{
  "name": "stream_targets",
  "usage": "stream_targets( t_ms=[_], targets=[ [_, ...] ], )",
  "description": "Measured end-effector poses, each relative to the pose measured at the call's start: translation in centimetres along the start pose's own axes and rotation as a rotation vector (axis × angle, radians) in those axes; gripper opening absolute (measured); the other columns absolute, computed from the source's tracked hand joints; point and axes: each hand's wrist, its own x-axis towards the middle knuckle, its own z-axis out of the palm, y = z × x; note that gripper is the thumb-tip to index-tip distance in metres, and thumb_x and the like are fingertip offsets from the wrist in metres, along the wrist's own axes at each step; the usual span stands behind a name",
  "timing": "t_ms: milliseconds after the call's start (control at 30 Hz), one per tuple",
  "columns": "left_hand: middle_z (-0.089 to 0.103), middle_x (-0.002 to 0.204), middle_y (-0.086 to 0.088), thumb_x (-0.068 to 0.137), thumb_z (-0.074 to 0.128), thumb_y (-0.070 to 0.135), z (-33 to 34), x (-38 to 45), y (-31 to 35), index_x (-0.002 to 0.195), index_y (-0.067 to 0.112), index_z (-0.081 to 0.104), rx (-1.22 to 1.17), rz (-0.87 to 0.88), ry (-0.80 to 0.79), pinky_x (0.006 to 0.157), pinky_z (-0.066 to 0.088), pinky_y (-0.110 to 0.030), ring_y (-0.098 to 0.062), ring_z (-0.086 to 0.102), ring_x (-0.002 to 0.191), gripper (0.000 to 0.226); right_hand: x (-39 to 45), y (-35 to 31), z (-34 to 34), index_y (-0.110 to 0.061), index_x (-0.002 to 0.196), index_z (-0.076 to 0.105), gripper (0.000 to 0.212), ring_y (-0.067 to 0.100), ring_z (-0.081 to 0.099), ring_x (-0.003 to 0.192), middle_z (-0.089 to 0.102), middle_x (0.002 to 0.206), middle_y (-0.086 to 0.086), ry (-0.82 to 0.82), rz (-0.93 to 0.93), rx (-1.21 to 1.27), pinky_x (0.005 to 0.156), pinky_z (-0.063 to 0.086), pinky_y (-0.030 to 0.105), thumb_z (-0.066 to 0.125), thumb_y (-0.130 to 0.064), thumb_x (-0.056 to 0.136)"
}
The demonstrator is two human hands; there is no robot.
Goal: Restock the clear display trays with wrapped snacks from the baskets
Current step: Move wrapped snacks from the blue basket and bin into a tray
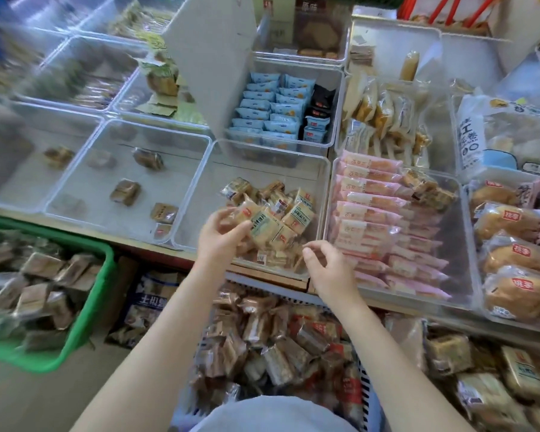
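A clear display tray (200,182) in front of me holds a pile of wrapped snacks (281,207) at its near right side. My left hand (222,235) reaches into that tray and its fingers curl around wrapped snacks (262,227) at the edge of the pile. Over the tray's near rim hovers my right hand (328,263), its fingers loosely curled and holding nothing. Below my arms a basket full of brown wrapped snacks (272,344) stands on the floor side of the shelf.
A green basket (97,294) of wrapped snacks sits at the left. A nearly bare clear tray (75,188) lies left of the one I work in. Pink packets (374,219) fill the tray to the right, bread buns (512,244) beyond them, blue packets (272,110) behind.
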Motion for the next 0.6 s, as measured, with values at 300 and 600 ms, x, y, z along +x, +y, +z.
stream_targets(
  t_ms=[300, 600],
  targets=[
    [0.065, 0.114, -0.007, 0.092, 0.062, 0.031, -2.7, 5.9, -0.4, 0.121, 0.013, 0.051, 0.796, -0.120, 0.108, 0.076, 0.052, -0.038, -0.020, 0.062, 0.091, 0.036, 0.3, 2.0, 0.1, -0.022, 0.099, 0.066, 0.017, 0.005, 0.055, 0.073, 0.063, 0.090, -0.002, -0.005, 0.021, -0.074, 0.062, 0.037, 0.016, 0.049, -0.020, 0.101],
    [0.072, 0.088, 0.002, 0.097, 0.058, 0.027, 6.8, 0.8, 1.2, 0.107, 0.026, 0.068, 0.624, 0.175, -0.287, 0.071, 0.056, -0.035, -0.018, 0.068, 0.078, 0.015, 4.9, 2.6, -8.7, -0.016, 0.110, 0.063, 0.020, 0.010, 0.058, 0.084, 0.060, 0.105, -0.001, 0.531, 0.052, -0.067, 0.070, 0.045, 0.020, 0.053, -0.009, 0.094]
  ],
)
